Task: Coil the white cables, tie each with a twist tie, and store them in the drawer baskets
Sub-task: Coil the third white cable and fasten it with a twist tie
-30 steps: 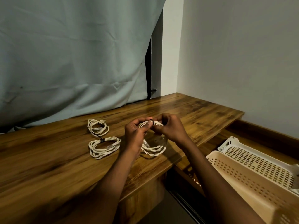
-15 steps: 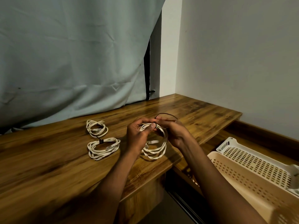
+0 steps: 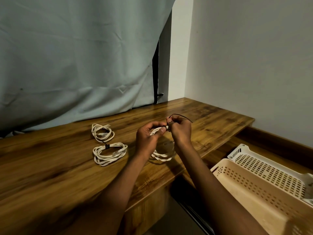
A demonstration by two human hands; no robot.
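In the head view, the left hand (image 3: 149,138) pinched the top of a coiled white cable (image 3: 162,155) above the tabletop (image 3: 50,175), near its front edge. The right hand (image 3: 179,129) pinched a dark twist tie (image 3: 182,116) at the same spot. Two tied coils (image 3: 109,153) lay further left. Two perforated baskets (image 3: 264,184) stood beyond the right edge.

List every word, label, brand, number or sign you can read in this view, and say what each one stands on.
None: no readable text shows in this view.
The coiled white cables and the twist tie bear no visible print.
The cream basket and white basket show only perforations, with no label or brand.
The wooden desk, curtain and wall carry no sign.
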